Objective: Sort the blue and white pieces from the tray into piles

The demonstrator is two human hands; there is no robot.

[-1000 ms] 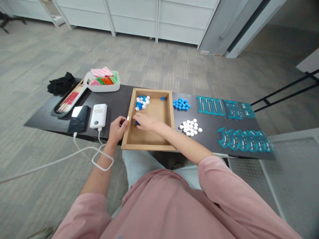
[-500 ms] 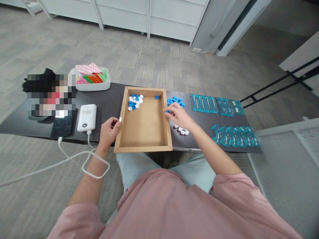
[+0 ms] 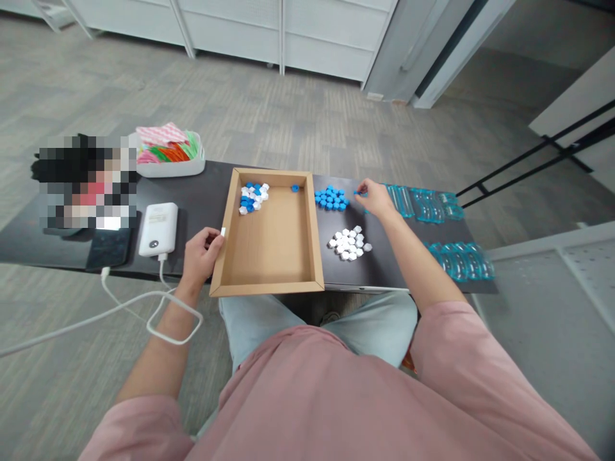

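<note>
My left hand (image 3: 202, 251) is closed on the left wall of a shallow cardboard box (image 3: 317, 256), near a small white patch at its edge. In the box's upper left corner lies a cluster of blue and white hexagonal pieces (image 3: 250, 198), and a lone blue piece (image 3: 295, 188) sits at the upper right. Right of the box, my right hand (image 3: 375, 198) hovers over the table with its fingertips pinching a small blue hexagonal piece (image 3: 356, 192). A pile of blue pieces (image 3: 331, 198) is just left of it, and a pile of white pieces (image 3: 349, 243) lies nearer me.
Clear teal-edged track pieces, straight (image 3: 398, 200) and curved (image 3: 461, 261), line the table's right side. To the left are a white power bank (image 3: 159, 229) with a cable (image 3: 177, 341) looping over my left forearm, a dark phone (image 3: 109, 248) and a white basket (image 3: 170, 169).
My right hand has moved right, from the box's right wall to beyond the blue pile, uncovering both piles. My left hand stays on the box. The whole view has shifted slightly.
</note>
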